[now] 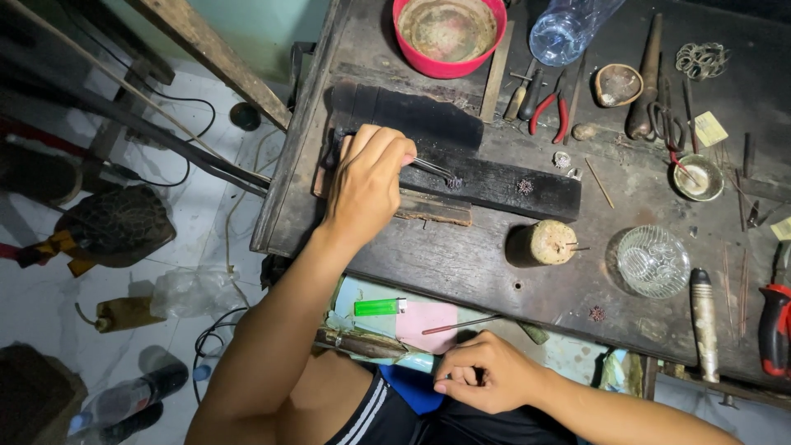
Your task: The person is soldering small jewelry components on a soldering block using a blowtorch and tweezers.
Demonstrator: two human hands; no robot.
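Two hands are at work, and they are well apart from each other. The left hand (367,185) is over the left part of the worktop (461,268), and its grip is closed on thin metal tweezers (432,170), whose tips touch a small dark ornament (454,182) on the black charred block (494,185). The right hand (486,372) is lower, near the front edge of the worktop, by the lap; its fingers are curled closed, but I cannot tell if something is inside. To do this step well, I think the tweezers must press only lightly and stay low, so that the small piece does not slip off the block. A second small ornament (525,187) lies on the same block just beside, so the tips should not sweep to the right. Free room is mostly on the bare wood in front of the block; the short wooden stump (548,242) and the glass dome (653,261) are further right, and the left edge is near the wrist.
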